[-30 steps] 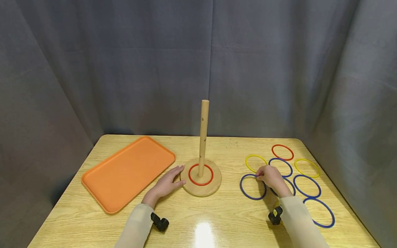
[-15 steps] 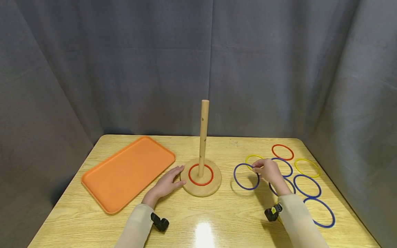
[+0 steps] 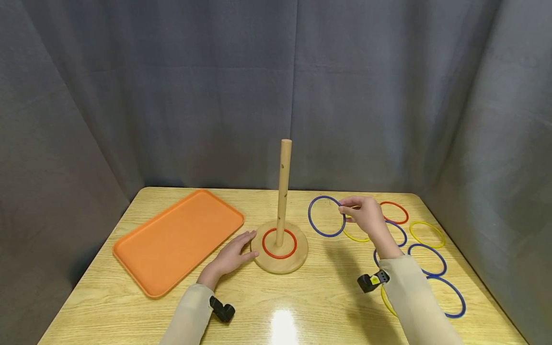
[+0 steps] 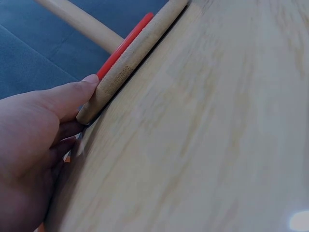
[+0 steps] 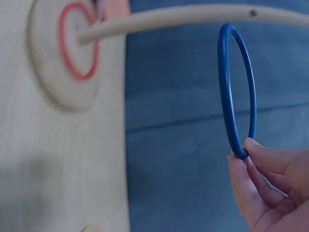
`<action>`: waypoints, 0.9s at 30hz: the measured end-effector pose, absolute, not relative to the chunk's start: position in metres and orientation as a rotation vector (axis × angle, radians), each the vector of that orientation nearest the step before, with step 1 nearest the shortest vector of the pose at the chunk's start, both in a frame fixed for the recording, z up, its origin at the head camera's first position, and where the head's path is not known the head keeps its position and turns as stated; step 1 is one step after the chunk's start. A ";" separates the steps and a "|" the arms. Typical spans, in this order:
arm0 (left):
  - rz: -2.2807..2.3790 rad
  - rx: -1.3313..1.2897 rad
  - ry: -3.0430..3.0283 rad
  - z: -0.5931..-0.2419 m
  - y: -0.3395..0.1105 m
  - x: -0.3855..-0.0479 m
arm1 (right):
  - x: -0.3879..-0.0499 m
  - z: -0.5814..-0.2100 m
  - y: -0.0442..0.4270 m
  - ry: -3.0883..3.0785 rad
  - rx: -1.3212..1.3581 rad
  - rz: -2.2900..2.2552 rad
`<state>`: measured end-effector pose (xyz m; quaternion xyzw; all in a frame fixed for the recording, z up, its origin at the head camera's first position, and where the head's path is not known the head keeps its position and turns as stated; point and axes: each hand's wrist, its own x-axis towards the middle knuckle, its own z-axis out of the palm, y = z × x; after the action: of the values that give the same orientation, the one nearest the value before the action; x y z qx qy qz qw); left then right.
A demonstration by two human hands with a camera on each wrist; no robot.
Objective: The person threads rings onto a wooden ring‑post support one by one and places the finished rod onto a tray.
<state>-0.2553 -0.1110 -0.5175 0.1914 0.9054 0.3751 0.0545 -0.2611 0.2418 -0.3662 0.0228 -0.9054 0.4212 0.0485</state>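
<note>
My right hand [image 3: 366, 214]: pinching a blue ring [image 5: 225, 82], raised, apart from the peg [image 3: 283, 191]
My left hand [image 3: 230, 256]: fingers extended, touching the base [image 3: 297, 256]
Red ring [image 3: 279, 257]: on base, around peg

No legible text, label, brand, number or sign appears in any of the three views. Head view, lower right of the frame: the small black plastic wrist camera [image 3: 366, 283] at the cuff of the cream fabric sleeve [image 3: 416, 292] bears a yellow patch [image 3: 374, 279], too small to show whether anything is printed on it.
</note>
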 end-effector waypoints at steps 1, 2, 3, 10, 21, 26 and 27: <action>1.137 0.580 2.750 -0.517 -0.111 -0.255 | -0.261 -0.361 0.238 -2.739 0.068 1.323; 1.137 0.580 2.751 -0.517 -0.111 -0.255 | -0.260 -0.356 0.235 -2.716 0.066 1.367; 1.139 0.580 2.751 -0.517 -0.111 -0.255 | -0.260 -0.350 0.232 -2.692 0.071 1.417; 1.137 0.594 2.750 -0.518 -0.110 -0.254 | -0.257 -0.309 0.211 -2.557 0.101 1.641; 1.137 0.603 2.754 -0.518 -0.110 -0.256 | -0.258 -0.260 0.184 -2.388 0.210 1.770; 1.140 0.595 2.752 -0.517 -0.111 -0.255 | -0.260 -0.250 0.175 -2.255 0.210 1.903; 1.141 0.595 2.753 -0.517 -0.111 -0.255 | -0.260 -0.249 0.173 -2.226 0.203 1.929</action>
<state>-0.2554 -0.1108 -0.5170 0.1956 0.9047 0.3749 0.0516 -0.2603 0.1726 -0.2487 0.0685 -0.7506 0.6504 0.0945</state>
